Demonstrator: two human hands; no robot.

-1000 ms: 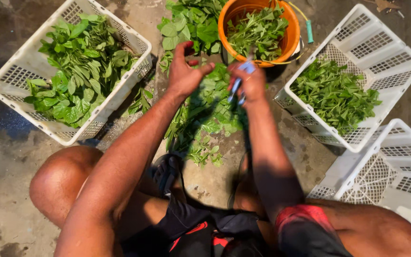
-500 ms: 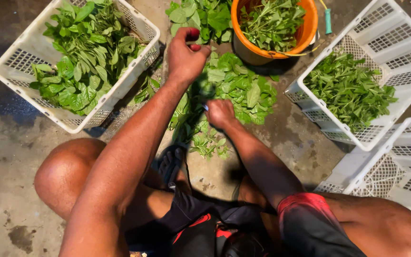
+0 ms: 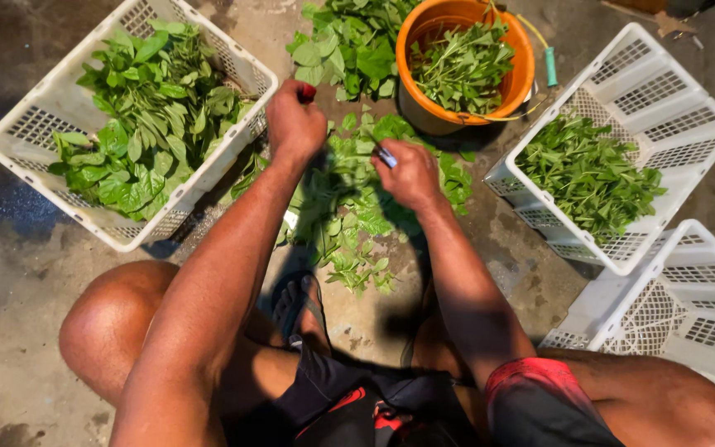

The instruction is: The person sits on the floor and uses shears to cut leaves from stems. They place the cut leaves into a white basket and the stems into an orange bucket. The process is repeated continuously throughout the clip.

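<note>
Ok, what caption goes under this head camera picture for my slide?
Left hand and right hand work a leafy pile between white baskets of greens.

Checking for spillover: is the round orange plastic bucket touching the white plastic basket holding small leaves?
Apart: the head view shows bare floor between bucket and basket.
</note>
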